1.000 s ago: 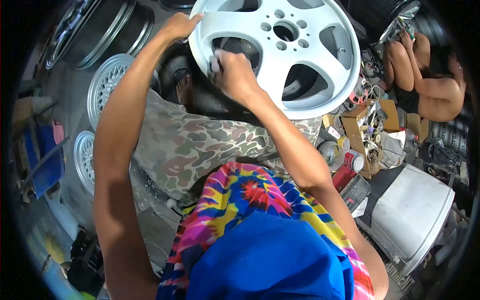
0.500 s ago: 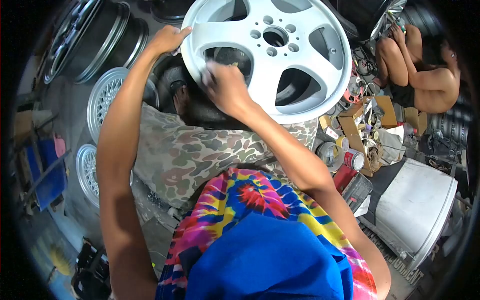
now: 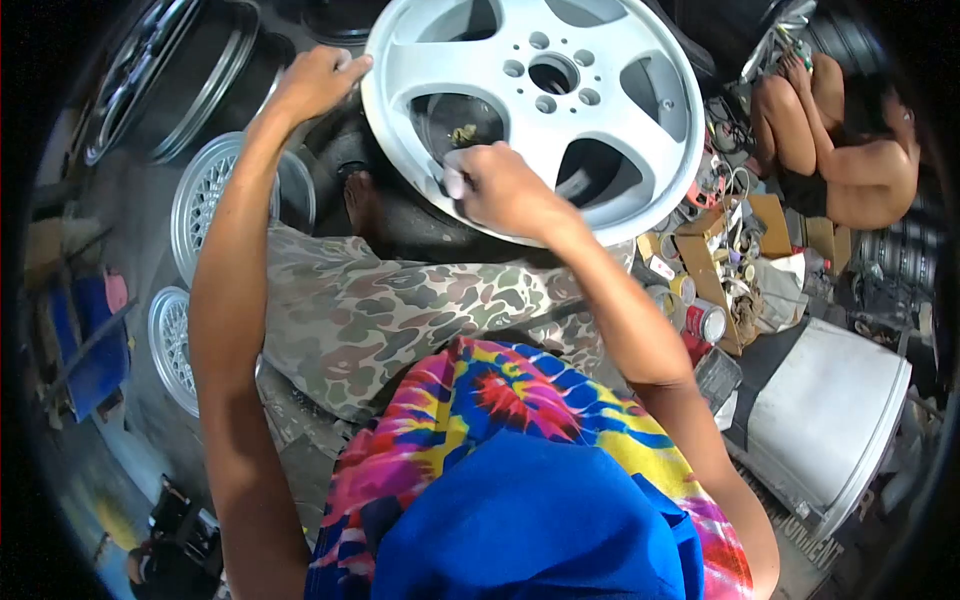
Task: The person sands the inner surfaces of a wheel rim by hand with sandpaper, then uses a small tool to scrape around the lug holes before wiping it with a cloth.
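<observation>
A large white wheel rim (image 3: 540,150) with wide spokes and a ring of bolt holes fills the top middle, tilted above the camouflage-covered legs (image 3: 400,310). My left hand (image 3: 320,82) grips its upper left edge, thumb over the outer lip. Low on the rim's left side, my right hand (image 3: 500,190) has its fingers curled together against the inner lip. Something pale shows at its fingertips, too blurred to name. Through the rim's openings a dark round surface shows underneath.
Silver mesh wheels (image 3: 175,345) and dark rims (image 3: 215,80) stand at left. On the right are an open cardboard box (image 3: 715,265) of odds and ends, cans (image 3: 705,320), a white container (image 3: 830,410) and a crouching person (image 3: 860,180).
My right hand has slid down and to the right along the rim's lower left edge. My left hand has shifted slightly left and still holds the rim.
</observation>
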Tool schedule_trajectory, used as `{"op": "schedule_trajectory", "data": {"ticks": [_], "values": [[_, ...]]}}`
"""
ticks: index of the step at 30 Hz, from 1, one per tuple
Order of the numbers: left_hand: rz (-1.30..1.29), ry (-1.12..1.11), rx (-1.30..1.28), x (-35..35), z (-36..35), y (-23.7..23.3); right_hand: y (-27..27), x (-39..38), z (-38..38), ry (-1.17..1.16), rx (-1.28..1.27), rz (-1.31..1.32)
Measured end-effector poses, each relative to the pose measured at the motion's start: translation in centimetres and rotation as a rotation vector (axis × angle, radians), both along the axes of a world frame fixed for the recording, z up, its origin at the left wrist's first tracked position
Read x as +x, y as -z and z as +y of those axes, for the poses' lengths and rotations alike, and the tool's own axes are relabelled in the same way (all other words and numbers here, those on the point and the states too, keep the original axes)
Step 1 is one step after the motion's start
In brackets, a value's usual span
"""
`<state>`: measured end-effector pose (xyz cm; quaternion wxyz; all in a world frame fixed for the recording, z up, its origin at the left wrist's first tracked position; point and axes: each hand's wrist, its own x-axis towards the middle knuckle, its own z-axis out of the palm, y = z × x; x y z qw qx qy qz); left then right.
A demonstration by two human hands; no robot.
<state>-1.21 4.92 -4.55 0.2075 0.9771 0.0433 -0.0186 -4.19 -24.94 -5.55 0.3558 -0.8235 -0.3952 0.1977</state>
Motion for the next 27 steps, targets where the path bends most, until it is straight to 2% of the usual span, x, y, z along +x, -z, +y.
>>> {"op": "schedule_trajectory", "data": {"ticks": [2, 4, 6, 7, 8, 10, 11, 12, 13, 14, 18, 21, 22, 24, 26, 27], "values": [[-0.062, 0.012, -0.012, -0.3, -1.8, -1.8, -1.3, 2.0, -4.1, -0.141, 0.098, 0.398], [-0.125, 0.084, -0.078, -1.1, -3.4, -2.4, -3.3, 1.6, -7.0, 0.043, 0.360, 0.535], [-0.182, 0.155, -0.155, -2.3, -5.6, -2.6, -4.4, 1.8, -9.4, 0.261, 0.253, 0.153], [-0.107, 0.234, -0.122, -2.9, -6.7, -2.3, -5.1, 1.5, -10.2, 0.355, 0.181, -0.016], [-0.031, 0.312, -0.088, -3.6, -8.1, -2.2, -6.3, 1.5, -11.8, 0.313, -0.079, -0.170], [0.149, 0.358, 0.173, -5.7, -11.2, -2.5, -4.9, 1.6, -14.7, 0.154, -0.280, -0.466], [0.380, 0.459, 0.327, -5.8, -12.5, -3.3, -4.1, 1.5, -15.9, 0.158, -0.283, -0.467], [0.158, 0.518, 0.310, -7.2, -11.8, 0.6, -3.3, 1.5, -17.0, 0.047, -0.391, -0.464], [0.094, 0.515, 0.299, -7.8, -12.3, 1.3, -3.0, 1.6, -17.6, -0.067, -0.495, -0.458], [0.030, 0.511, 0.289, -8.4, -12.8, 1.4, -2.9, 1.9, -17.9, -0.067, -0.491, -0.459], [0.163, 0.612, 0.187, -8.7, -15.1, 0.4, -2.3, 3.6, -17.5, -0.101, -0.419, -0.327], [0.380, 0.523, 0.050, -7.8, -15.4, -1.9, -1.3, 3.4, -15.2, -0.288, -0.385, -0.211], [0.216, 0.522, 0.026, -7.4, -14.4, -1.6, -1.9, 3.5, -14.8, -0.295, -0.382, -0.213], [0.154, 0.405, 0.023, -5.9, -12.8, -2.6, -3.0, 3.5, -14.5, -0.322, -0.357, -0.153], [0.011, 0.278, 0.130, -3.7, -10.4, -2.0, -3.0, 4.0, -15.9, -0.278, -0.300, -0.261], [0.010, 0.277, 0.129, -2.9, -9.1, -1.4, -3.0, 4.6, -16.3, -0.242, -0.504, -0.237]]}}
